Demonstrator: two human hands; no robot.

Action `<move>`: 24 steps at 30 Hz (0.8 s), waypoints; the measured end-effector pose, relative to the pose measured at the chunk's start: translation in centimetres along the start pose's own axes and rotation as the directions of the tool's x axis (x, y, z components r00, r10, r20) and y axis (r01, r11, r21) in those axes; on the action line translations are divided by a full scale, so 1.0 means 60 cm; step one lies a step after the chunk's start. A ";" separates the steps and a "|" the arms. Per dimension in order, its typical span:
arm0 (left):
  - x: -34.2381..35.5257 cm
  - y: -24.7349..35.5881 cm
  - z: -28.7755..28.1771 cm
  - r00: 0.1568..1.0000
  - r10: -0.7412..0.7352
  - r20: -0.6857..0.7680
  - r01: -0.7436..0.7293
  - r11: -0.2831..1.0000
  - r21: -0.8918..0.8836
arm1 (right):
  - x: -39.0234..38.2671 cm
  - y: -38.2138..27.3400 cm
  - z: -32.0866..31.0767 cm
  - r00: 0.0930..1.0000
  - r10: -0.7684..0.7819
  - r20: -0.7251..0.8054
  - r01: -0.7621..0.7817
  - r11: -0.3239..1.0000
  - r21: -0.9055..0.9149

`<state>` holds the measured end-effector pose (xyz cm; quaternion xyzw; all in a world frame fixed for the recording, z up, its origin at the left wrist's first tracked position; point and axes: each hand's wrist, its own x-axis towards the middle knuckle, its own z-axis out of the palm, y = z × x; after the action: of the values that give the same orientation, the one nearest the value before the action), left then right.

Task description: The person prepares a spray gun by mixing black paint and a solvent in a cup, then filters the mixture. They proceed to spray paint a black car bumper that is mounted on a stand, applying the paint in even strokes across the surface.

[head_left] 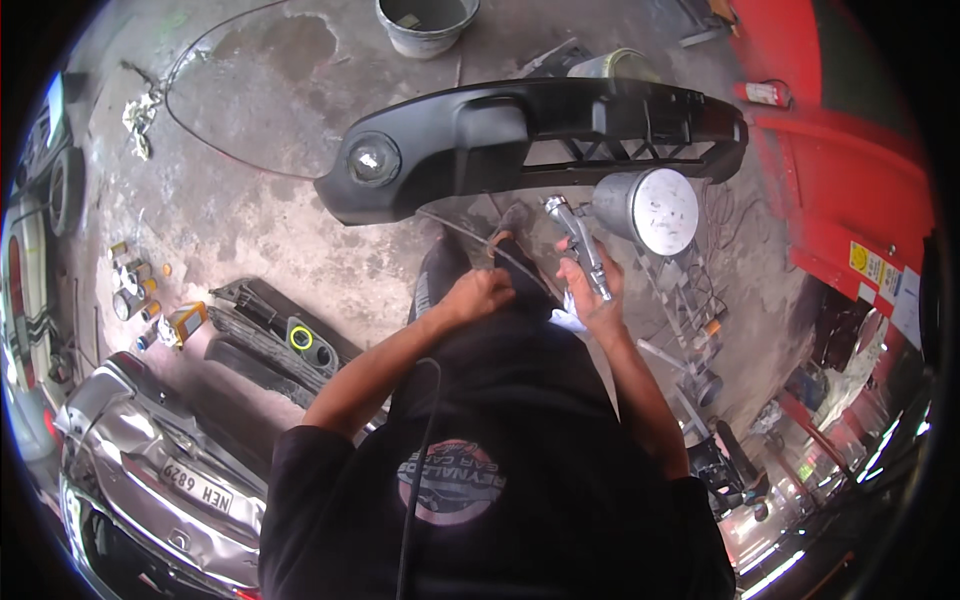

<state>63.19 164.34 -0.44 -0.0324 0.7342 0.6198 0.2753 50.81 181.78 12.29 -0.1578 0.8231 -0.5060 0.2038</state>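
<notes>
Black bumper [540, 135] spans ahead of hands, blocks forward reach. Spray gun cup [648, 208] crowds right side. Hose [470, 240] crosses gap under bumper. Open floor [250, 200] left; bucket [426, 22] beyond.

Car-body paint workshop (bumper [530, 135], spray gun [600, 225])

1 head-worn fisheye view, looking steeply down — hands near, floor [250, 200] beyond

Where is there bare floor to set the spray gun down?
Bare concrete floor lies between the grey bucket and the black bumper. It is crowded by the small cans and the metal stand.
</notes>
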 end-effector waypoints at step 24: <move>-0.004 0.555 -0.157 0.471 0.553 -0.688 -0.604 0.770 0.205 | 0.153 0.158 -0.093 0.985 -0.066 0.157 0.056 0.996 0.072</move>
<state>47.00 163.20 30.12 -0.0297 0.7263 0.6358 -0.2594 39.58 185.95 4.40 -0.2159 0.7816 -0.5251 0.2585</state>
